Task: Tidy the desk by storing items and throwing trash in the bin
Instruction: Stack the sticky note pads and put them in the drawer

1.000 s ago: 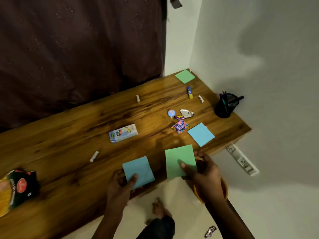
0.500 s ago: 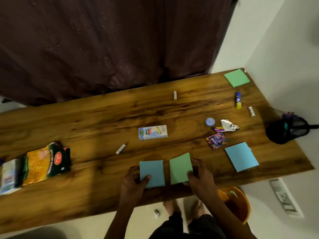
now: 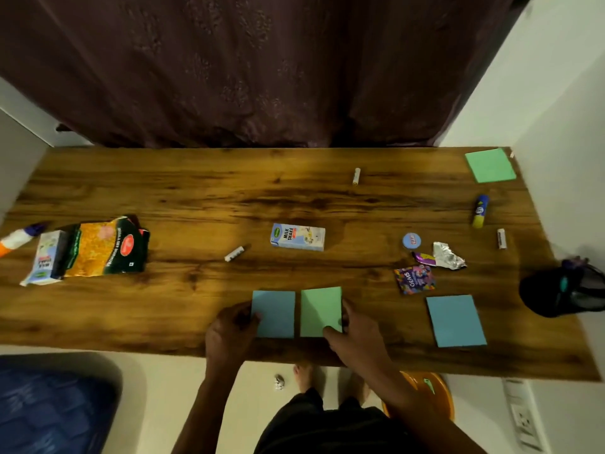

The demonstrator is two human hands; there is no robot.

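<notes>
On the wooden desk (image 3: 196, 198), near its front edge, a blue sticky-note pad (image 3: 276, 311) and a green pad (image 3: 320, 309) lie side by side. My left hand (image 3: 230, 329) pinches the blue pad's left edge, thumb on top. My right hand (image 3: 357, 335) grips the green pad at its right edge and near corner. Trash on the desk: a snack bag (image 3: 101, 245), a milkshake carton (image 3: 298, 236), a candy packet (image 3: 414, 279) and a foil wrapper (image 3: 447, 256). The orange bin (image 3: 438, 393) stands on the floor under the desk's front right.
Another blue pad (image 3: 455, 321) and a green pad (image 3: 490, 165) lie at the right. A glue stick (image 3: 480, 210), a round tin (image 3: 411, 240), small white sticks (image 3: 234, 253), and a black pen holder (image 3: 556, 290) at the right edge. A second carton (image 3: 45, 257) and glue bottle (image 3: 16, 239) lie far left.
The camera has swung left, bringing the whole desk into view. The two pads have been drawn closer together and squared up side by side; both hands stay on them.
</notes>
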